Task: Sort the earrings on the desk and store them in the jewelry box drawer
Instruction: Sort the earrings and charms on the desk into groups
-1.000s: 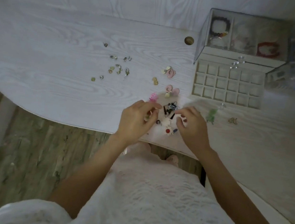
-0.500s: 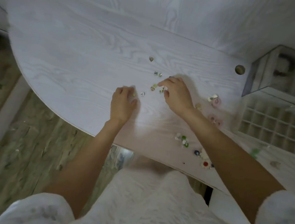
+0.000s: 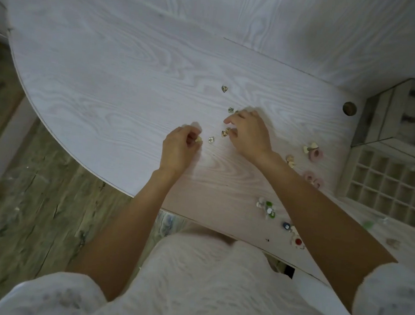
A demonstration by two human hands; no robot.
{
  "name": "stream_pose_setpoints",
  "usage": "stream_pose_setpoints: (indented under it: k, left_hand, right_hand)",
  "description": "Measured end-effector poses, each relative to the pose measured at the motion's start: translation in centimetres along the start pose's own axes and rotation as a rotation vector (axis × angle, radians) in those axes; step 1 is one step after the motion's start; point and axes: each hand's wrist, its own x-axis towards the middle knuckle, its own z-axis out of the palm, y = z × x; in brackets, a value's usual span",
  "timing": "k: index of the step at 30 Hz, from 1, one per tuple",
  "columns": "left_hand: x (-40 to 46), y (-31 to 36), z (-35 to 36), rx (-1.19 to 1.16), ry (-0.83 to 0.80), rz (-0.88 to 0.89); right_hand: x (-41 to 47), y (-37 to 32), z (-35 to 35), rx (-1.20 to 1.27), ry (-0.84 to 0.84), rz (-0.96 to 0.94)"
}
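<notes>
I see my left hand (image 3: 178, 149) pinching a small gold earring (image 3: 199, 139) on the desk (image 3: 123, 81) — my right hand (image 3: 249, 133) curls its fingers round another gold earring (image 3: 225, 132).

Both hands are no longer at the colorful pile near the tabletop edge; they are now over by the small gold earrings. The left hand (image 3: 178, 147) now pinches a gold earring (image 3: 199, 139), and the right hand (image 3: 249, 133) touches another one (image 3: 225, 133).

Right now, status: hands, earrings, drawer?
Left hand pinching a small gold earring. Right hand fingers on the gold studs. Drawer open, its visible cells look empty. Nothing in the way.
</notes>
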Motion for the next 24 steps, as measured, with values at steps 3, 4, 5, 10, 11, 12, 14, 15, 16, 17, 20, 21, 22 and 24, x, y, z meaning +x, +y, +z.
stream_pose_setpoints:
  k: [3, 4, 5, 10, 11, 12, 14, 15, 16, 17, 20, 21, 22, 24]
  left_hand:
    - [0.0, -0.1, 0.0, 0.011, -0.014, 0.021]
    - [0.0, -0.1, -0.1, 0.03, -0.016, 0.041]
    - [0.0, -0.2, -0.2, 0.06, -0.018, 0.065]
    - [0.1, 0.4, -0.4, 0.184, -0.03, 0.179]
    - [0.0, 0.6, -0.4, 0.188, -0.035, 0.205]
    - [-0.1, 0.7, -0.4, 0.194, -0.034, 0.23]
    - [-0.1, 0.8, -0.4, 0.206, -0.026, 0.259]
    - [-0.1, 0.9, -0.4, 0.207, -0.028, 0.256]
    - [0.0, 0.9, -0.5, 0.207, -0.03, 0.243]
    - [0.1, 0.8, -0.6, 0.208, -0.032, 0.223]
    - [0.0, 0.6, -1.0, 0.202, -0.016, 0.168]
    - [-0.3, 0.7, -1.1, 0.179, 0.004, 0.158]
    - [-0.8, 0.8, -1.1, 0.142, 0.03, 0.153]
    - [-2.3, 1.3, -1.0, 0.069, 0.065, 0.168]
  right_hand:
    - [0.4, -0.2, 0.4, -0.097, 0.038, 0.006]
    - [0.5, -0.2, 0.5, -0.112, 0.055, 0.013]
    - [0.5, -0.3, 0.6, -0.121, 0.065, 0.017]
    - [0.6, -0.2, 0.3, -0.088, 0.052, 0.02]
    - [0.6, -0.3, 0.2, -0.084, 0.049, 0.022]
    - [0.5, -0.2, 0.1, -0.081, 0.051, 0.021]
    - [0.1, -0.3, 0.0, -0.054, 0.096, 0.023]
    - [-0.4, -0.4, -0.1, -0.026, 0.136, 0.029]
    - [-0.9, -0.6, -0.3, 0.01, 0.183, 0.034]
    - [-1.4, -0.8, -0.4, 0.054, 0.23, 0.046]
    - [-4.1, -1.1, -0.9, 0.264, 0.312, 0.114]
    - [-5.3, -0.9, -1.1, 0.34, 0.327, 0.138]
    - [-6.8, -0.5, -1.2, 0.407, 0.34, 0.164]
    - [-10.0, 0.9, -1.5, 0.5, 0.362, 0.217]
